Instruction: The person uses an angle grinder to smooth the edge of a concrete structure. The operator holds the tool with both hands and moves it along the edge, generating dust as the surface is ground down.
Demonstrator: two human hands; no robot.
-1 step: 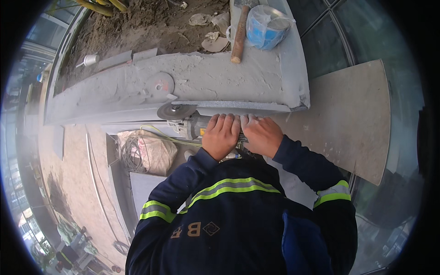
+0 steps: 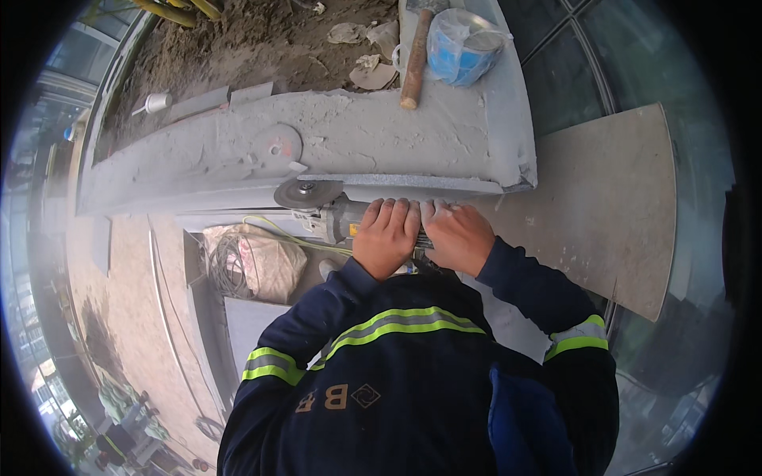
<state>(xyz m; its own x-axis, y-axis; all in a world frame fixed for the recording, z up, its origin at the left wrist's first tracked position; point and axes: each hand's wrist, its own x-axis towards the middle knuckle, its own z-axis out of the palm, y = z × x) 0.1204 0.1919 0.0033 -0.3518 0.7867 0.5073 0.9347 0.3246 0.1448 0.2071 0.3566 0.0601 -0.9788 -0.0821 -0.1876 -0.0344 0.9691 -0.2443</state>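
Both my hands are wrapped around an angle grinder (image 2: pixel 321 222) with a grey body. My left hand (image 2: pixel 386 238) grips its middle, and right beside it my right hand (image 2: pixel 458 239) holds the rear part. The knuckles are dusty. At the grinder's left end sits a round cutting disc (image 2: pixel 308 191), lying close to the near edge of a planter wall. A thin grey stone slab (image 2: pixel 397 182) runs along that edge, just beyond my hands; whether the disc touches it I cannot tell. A loose worn disc (image 2: pixel 279 148) lies on the mortar-covered wall top (image 2: pixel 373 135).
A wooden-handled hammer (image 2: pixel 415 67) and a blue can in clear plastic (image 2: pixel 459 54) stand on the wall top. Soil (image 2: pixel 254 47) fills the planter behind. Below left are a pale sack (image 2: pixel 278 274) and coiled cable (image 2: pixel 228 262). A large board (image 2: pixel 607 202) lies at right.
The grinder and both my hands have shifted very slightly to the right and toward me. My grip is the same.
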